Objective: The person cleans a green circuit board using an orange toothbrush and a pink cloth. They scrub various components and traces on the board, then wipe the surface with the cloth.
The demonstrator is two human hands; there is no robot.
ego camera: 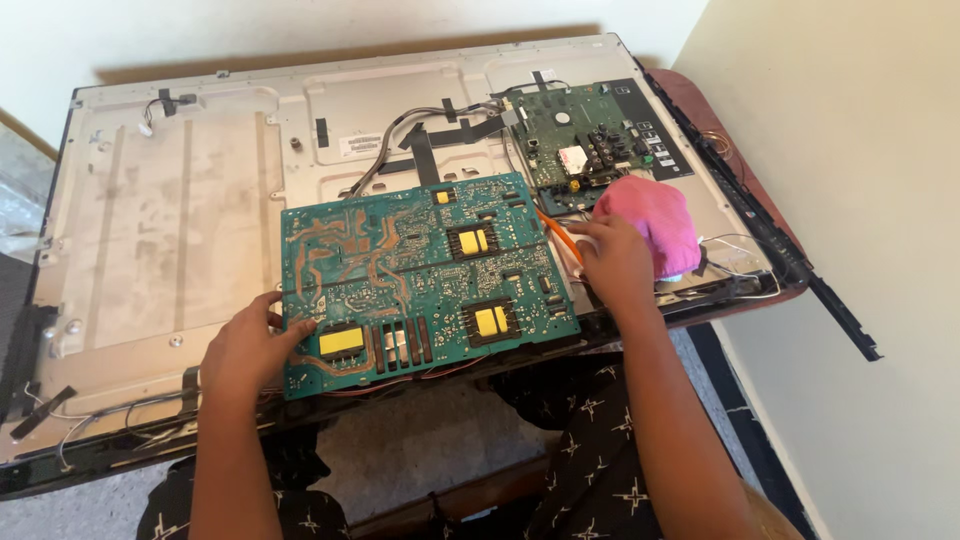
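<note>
A large green circuit board (420, 275) with yellow patches lies solder side up on the grey metal back panel (170, 210) of an opened flat screen. My left hand (245, 345) rests on the board's lower left corner, fingers curled over its edge. My right hand (615, 262) lies just past the board's right edge, fingers on an orange tool (557, 232) beside a pink cloth (655, 220). Whether the right hand grips the tool is unclear.
A smaller green board (585, 125) with connectors sits at the panel's upper right, with black cables (430, 135) and tape running to it. Loose wires trail at the lower left (90, 415) and right edges. A wall stands close on the right.
</note>
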